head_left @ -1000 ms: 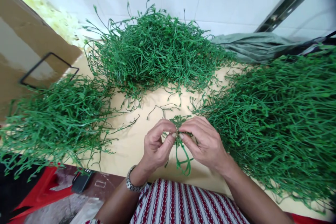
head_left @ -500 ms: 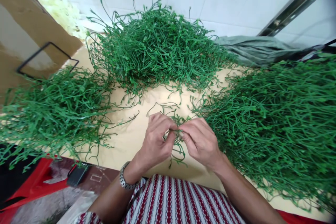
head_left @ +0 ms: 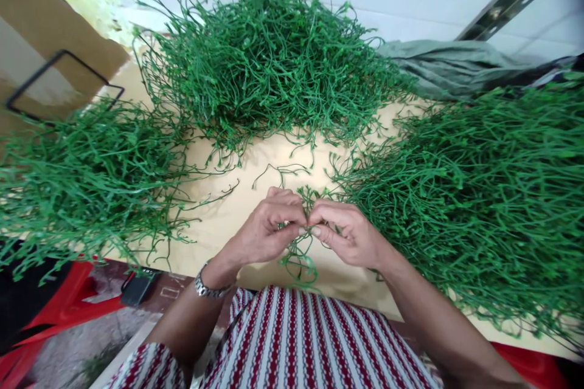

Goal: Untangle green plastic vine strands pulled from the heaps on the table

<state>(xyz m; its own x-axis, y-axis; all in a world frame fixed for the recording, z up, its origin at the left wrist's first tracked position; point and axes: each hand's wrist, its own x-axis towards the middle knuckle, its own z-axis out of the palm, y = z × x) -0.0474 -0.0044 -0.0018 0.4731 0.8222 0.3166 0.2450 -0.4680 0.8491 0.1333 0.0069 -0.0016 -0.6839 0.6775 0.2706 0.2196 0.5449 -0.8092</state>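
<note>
My left hand (head_left: 269,231), with a metal watch on its wrist, pinches thumb against forefinger. Fingertip to fingertip with it, my right hand (head_left: 344,234) pinches in the same way. Between them is a small green plant stem (head_left: 298,267), plastic by its look; thin loops hang below the fingers and sprigs stick out above. The exact spot that they grip is covered by the fingertips. A thin loose stem (head_left: 285,168) lies on the pale table (head_left: 219,231) just beyond my hands.
Heaps of similar green stems lie at the back (head_left: 274,67), the left (head_left: 86,176) and the right (head_left: 483,194). A cardboard box (head_left: 91,30) and a black wire frame (head_left: 59,55) stand back left. Grey-green cloth (head_left: 447,67) lies along the wall. A red stool (head_left: 68,298) is below left.
Both hands stay pinched together on the stem while the fingers shift. The hanging loops have changed shape and swung slightly left. The camera view has tilted a little downward.
</note>
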